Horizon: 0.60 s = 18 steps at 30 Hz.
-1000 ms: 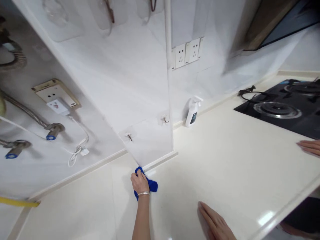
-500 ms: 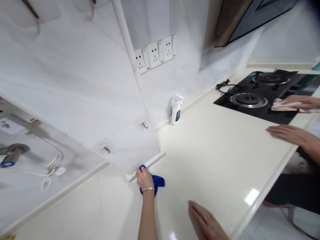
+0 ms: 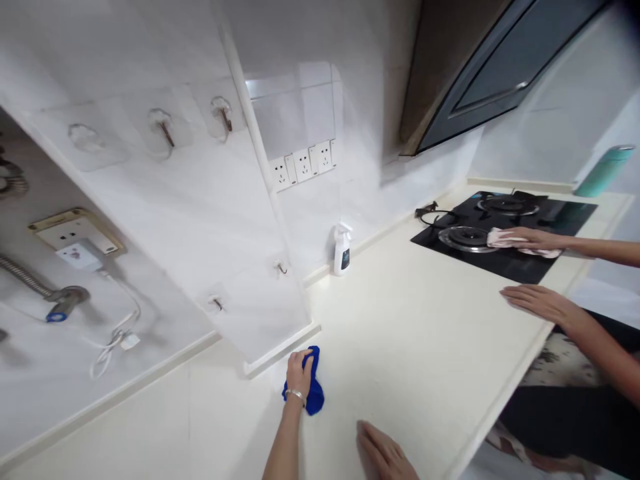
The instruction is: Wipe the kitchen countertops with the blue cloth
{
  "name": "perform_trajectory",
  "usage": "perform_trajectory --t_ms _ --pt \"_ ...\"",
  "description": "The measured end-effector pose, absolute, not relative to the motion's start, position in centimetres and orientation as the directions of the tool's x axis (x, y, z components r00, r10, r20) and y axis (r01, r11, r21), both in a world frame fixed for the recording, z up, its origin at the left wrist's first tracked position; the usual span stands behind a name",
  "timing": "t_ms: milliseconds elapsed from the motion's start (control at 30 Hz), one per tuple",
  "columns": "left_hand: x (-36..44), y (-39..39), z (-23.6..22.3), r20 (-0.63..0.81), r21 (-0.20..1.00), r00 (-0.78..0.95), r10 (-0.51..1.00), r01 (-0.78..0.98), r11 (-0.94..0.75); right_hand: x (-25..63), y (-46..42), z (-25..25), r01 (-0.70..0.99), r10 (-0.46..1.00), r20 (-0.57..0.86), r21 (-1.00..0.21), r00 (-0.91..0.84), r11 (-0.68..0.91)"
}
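My left hand (image 3: 299, 375), with a silver bracelet at its wrist, presses on a blue cloth (image 3: 315, 397) that lies bunched on the cream countertop (image 3: 400, 347). Its fingers are bent over the cloth, just in front of the trim (image 3: 280, 351) at the foot of the partition wall. Lower in the view, my right hand (image 3: 386, 455) rests on the counter with fingers stretched out and nothing held; part of it is cut off by the bottom edge. Behind the blue cloth, a white spray bottle (image 3: 343, 252) stands upright near the back wall.
A co-worker's hand (image 3: 533, 239) holds a pale pink cloth (image 3: 500, 240) on the black gas hob (image 3: 520, 260); their other hand (image 3: 540, 303) lies on the counter. A green bottle (image 3: 605, 170) stands beyond the hob. Range hood (image 3: 465, 80) overhangs. Cables (image 3: 117, 337) hang at left.
My left hand has drawn the blue cloth away from the wall trim, and the cloth has changed shape. The co-worker's pink cloth has moved left to the front burner. My view has tilted up.
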<state>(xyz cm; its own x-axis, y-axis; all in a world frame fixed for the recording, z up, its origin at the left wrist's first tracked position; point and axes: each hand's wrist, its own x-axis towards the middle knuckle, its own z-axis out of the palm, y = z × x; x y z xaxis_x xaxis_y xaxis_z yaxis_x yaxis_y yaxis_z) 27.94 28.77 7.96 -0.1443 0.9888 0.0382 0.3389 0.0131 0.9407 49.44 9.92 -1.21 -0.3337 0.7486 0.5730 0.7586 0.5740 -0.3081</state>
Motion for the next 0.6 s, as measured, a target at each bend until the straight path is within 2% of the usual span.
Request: perform_trajectory --t_ms 100,200,333,433,500,600 --pt "25.6 25.8 8.0 -0.092 0.99 -0.225 0.97 0.08 0.112 49.5 9.7 -1.4 0.761 0.748 0.577 -0.309 -0.326 0.57" --pt "23.9 22.1 8.1 -0.238 0.961 -0.27 0.933 -0.202 0.187 49.5 9.3 -2.3 0.771 0.738 0.575 -0.268 -0.352 0.577" --pt "22.0 17.2 8.8 -0.363 0.845 -0.242 0.9 -0.493 0.208 49.7 8.9 -3.9 0.785 0.764 0.543 -0.276 -0.348 0.554" --pt "20.9 13.8 9.5 -0.417 0.663 -0.174 0.892 -0.729 0.167 50.1 8.8 -4.9 0.779 0.772 0.505 -0.269 -0.386 0.566" --pt "20.5 11.8 9.9 -0.402 0.588 -0.133 0.906 -0.796 0.144 50.4 8.9 -5.4 0.768 0.76 0.51 -0.264 -0.402 0.583" --pt "20.0 9.2 10.5 -0.322 0.641 -0.167 0.932 -0.763 0.085 50.6 8.9 -5.7 0.759 0.766 0.505 -0.288 -0.397 0.584"
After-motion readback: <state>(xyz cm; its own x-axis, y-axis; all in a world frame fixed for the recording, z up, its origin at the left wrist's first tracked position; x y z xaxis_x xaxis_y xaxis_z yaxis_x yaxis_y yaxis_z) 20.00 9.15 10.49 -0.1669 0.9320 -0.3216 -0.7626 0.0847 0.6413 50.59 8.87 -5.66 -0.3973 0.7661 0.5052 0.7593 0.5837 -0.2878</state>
